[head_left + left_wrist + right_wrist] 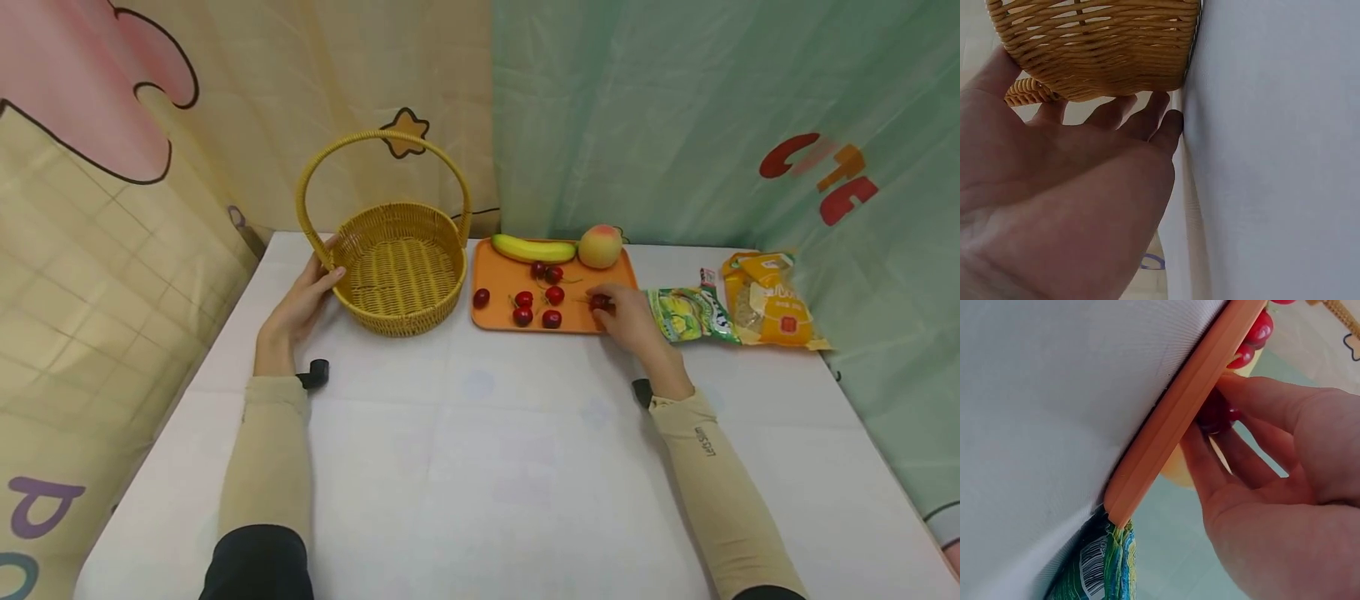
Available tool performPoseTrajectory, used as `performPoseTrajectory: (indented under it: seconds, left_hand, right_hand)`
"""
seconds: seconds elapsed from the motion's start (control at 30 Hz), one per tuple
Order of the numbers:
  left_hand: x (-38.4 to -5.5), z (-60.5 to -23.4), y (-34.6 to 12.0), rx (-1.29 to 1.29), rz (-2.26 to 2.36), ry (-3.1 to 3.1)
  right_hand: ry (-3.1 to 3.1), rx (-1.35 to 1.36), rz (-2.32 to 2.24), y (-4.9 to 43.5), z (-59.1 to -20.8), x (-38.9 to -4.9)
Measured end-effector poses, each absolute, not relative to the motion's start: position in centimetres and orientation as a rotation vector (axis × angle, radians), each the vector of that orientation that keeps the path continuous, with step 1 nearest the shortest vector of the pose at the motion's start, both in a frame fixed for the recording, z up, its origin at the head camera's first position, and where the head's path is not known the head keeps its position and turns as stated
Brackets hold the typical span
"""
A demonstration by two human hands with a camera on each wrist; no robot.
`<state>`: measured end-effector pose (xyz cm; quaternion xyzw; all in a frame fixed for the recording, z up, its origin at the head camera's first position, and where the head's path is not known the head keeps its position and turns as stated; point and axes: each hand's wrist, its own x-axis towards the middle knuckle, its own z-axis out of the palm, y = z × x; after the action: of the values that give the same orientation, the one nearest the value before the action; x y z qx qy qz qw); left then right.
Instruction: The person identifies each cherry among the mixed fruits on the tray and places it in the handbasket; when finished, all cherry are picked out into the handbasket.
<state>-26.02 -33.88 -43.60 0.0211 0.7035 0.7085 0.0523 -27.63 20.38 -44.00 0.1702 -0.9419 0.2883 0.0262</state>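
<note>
At the left, my left hand (302,298) holds the side of a yellow woven basket (401,323) near the foot of its tall handle, thumb in front and fingers behind. The left wrist view shows those fingers along the basket's wall (1116,53). My right hand (636,323) pinches a dark red cherry (597,302) over the right end of an orange tray (498,269); the right wrist view has this cherry (1215,414) between thumb and fingers. Several more cherries (522,316) lie on the tray, with a banana (534,250) and a peach (600,247) along its back edge.
Right of the tray lie a green snack packet (692,314) and a larger orange-yellow bag (772,304). All stand on a white-covered table (480,467). Printed curtains (637,125) hang behind and at both sides.
</note>
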Motion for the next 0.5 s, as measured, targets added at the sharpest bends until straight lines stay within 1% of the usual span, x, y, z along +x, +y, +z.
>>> performPoseTrajectory:
  seconds: [0.3,0.5]
  left_hand:
    - [-26.2,-44.6,-33.2,0.161,2.269,2.066]
    - [-26.4,-44.9,-33.1,0.158,2.268,2.066]
  right_hand:
    - [-2.806,0.513,0.976,18.9,-42.7,-27.2]
    - [-2.742,0.558,1.019,16.1,-40.5,-26.9]
